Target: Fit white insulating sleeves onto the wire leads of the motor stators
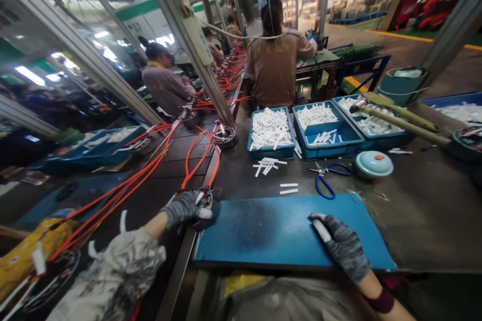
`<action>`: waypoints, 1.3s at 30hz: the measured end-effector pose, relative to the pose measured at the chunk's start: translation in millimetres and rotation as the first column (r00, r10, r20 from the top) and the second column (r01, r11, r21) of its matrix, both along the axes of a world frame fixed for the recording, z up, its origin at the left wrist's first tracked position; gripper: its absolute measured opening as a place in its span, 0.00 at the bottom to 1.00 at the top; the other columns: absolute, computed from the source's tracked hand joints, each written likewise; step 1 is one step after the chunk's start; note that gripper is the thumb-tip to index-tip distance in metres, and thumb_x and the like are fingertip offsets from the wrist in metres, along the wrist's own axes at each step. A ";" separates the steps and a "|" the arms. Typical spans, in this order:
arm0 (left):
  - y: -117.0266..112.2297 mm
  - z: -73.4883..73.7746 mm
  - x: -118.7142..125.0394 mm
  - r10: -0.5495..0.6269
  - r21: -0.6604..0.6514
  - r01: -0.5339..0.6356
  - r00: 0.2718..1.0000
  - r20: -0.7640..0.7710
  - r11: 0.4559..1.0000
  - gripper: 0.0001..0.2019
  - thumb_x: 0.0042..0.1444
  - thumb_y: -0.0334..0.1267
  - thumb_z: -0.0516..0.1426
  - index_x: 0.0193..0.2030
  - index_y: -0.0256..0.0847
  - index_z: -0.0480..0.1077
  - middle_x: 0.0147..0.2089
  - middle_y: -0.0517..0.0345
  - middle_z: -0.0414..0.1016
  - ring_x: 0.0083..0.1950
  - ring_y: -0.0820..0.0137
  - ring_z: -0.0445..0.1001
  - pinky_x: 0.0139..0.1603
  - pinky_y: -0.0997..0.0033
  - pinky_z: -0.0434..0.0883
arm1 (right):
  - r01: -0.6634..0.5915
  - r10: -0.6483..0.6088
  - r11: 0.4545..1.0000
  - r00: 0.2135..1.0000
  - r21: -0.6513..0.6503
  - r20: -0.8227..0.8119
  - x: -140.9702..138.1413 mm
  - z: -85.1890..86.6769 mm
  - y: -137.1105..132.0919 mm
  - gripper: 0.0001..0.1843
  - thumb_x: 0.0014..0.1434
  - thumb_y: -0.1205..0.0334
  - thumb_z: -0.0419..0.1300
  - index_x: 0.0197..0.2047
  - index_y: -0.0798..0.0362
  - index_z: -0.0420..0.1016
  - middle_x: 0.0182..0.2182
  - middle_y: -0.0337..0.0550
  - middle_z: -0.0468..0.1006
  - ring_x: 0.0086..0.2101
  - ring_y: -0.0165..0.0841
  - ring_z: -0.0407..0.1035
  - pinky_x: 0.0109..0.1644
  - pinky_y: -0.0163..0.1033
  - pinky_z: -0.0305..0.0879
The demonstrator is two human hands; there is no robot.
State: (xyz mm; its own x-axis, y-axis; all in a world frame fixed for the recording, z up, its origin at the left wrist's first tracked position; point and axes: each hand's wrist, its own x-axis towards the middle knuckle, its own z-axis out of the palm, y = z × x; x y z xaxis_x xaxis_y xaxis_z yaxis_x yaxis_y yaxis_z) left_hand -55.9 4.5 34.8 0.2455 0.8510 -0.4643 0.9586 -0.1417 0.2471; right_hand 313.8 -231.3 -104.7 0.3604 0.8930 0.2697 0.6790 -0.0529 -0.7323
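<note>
My left hand (186,209), in a grey glove, is closed round the rim of a round wound stator (205,199) with orange wires at the left edge of the blue mat (263,230). My right hand (341,243), also gloved, rests on the mat's right part with its fingers curled round a white sleeve piece (322,230). Two loose white sleeve pieces (288,188) lie just beyond the mat.
Blue bins of white sleeves (270,130) stand at the back of the table. Blue-handled scissors (327,178) and a teal lid (373,163) lie before them. Orange cables (124,185) and more stators (225,135) run along the conveyor on the left. Other workers (276,55) sit ahead.
</note>
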 end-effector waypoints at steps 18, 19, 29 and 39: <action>-32.8 4.7 164.5 -0.877 0.488 0.736 0.322 0.357 0.469 0.25 0.59 0.42 0.65 0.62 0.40 0.74 0.60 0.44 0.76 0.62 0.59 0.75 0.64 0.61 0.71 | -0.253 0.274 0.918 0.961 0.305 -0.028 -35.3 36.3 17.6 0.22 0.70 0.59 0.54 0.64 0.43 0.74 0.56 0.44 0.82 0.55 0.39 0.77 0.61 0.45 0.76; -32.9 0.7 166.0 -0.904 0.475 0.778 0.281 0.321 0.411 0.21 0.61 0.41 0.64 0.61 0.40 0.75 0.55 0.45 0.79 0.57 0.62 0.78 0.60 0.65 0.73 | -0.240 0.269 0.923 0.961 0.301 -0.059 -33.0 35.0 14.2 0.21 0.70 0.58 0.54 0.64 0.44 0.75 0.56 0.45 0.81 0.55 0.39 0.77 0.61 0.45 0.75; -37.5 -2.6 126.1 -0.813 0.514 0.632 0.412 0.412 0.581 0.19 0.73 0.44 0.49 0.61 0.40 0.73 0.55 0.49 0.79 0.56 0.65 0.78 0.61 0.64 0.74 | -0.288 0.375 0.919 0.850 0.270 -0.370 -29.3 60.5 26.6 0.19 0.70 0.48 0.55 0.57 0.43 0.80 0.60 0.44 0.79 0.60 0.40 0.72 0.68 0.48 0.66; -64.9 28.2 116.5 -0.746 0.620 0.496 0.624 0.233 0.608 0.18 0.69 0.48 0.54 0.51 0.38 0.77 0.45 0.49 0.82 0.47 0.62 0.80 0.50 0.61 0.77 | -0.511 0.479 0.856 0.727 0.078 -0.492 -37.0 100.7 69.2 0.20 0.67 0.45 0.58 0.51 0.47 0.83 0.40 0.42 0.86 0.43 0.38 0.78 0.52 0.45 0.75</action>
State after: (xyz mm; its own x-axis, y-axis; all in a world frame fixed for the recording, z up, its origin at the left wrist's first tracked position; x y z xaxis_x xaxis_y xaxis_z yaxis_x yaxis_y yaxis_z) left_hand 60.5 -60.4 63.0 0.8558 0.4601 0.2365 0.3782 -0.8683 0.3209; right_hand 276.8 -162.1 -4.0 -0.0711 0.9894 0.1267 0.1848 0.1379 -0.9730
